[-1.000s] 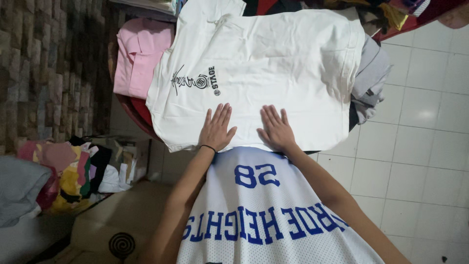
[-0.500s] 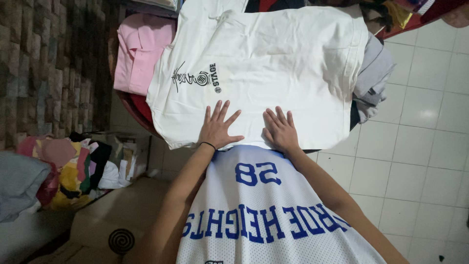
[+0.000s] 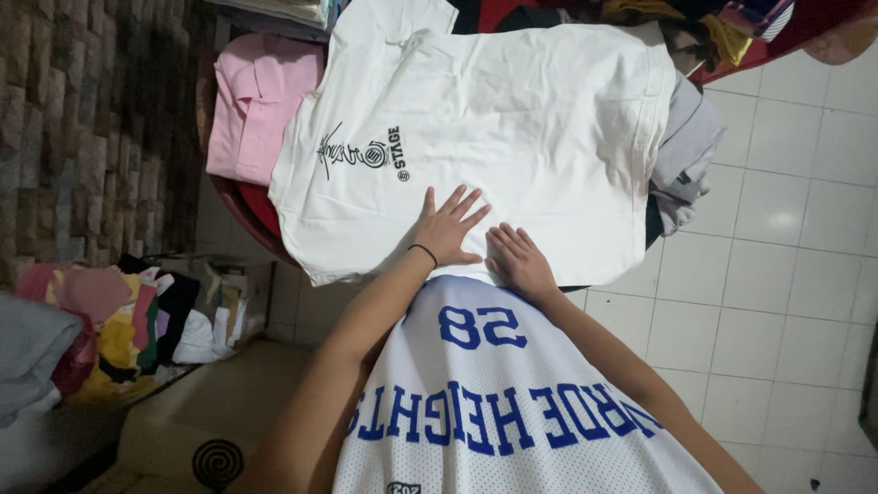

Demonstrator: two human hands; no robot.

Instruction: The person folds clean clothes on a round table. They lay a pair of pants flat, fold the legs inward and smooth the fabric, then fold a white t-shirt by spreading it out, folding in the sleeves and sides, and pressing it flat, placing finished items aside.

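A white T-shirt (image 3: pixel 512 119) with a small black print near its left side lies spread flat on a pile of clothes. My left hand (image 3: pixel 445 229) rests flat on its near part with fingers spread, angled to the right, a thin black band on the wrist. My right hand (image 3: pixel 519 261) lies flat on the shirt's near edge just beside it, fingers together. Neither hand grips the cloth. My white mesh jersey with blue lettering fills the bottom of the view.
A pink shirt (image 3: pixel 256 101) lies left of the white one, grey cloth (image 3: pixel 690 146) at its right. Colourful clothes (image 3: pixel 119 320) are heaped low at the left beside a stone wall (image 3: pixel 82 119). White floor tiles (image 3: pixel 786 274) spread to the right.
My left hand has slid to the right and slightly forward over the shirt, turning its fingers rightward. My right hand has drawn back a little toward the near edge.
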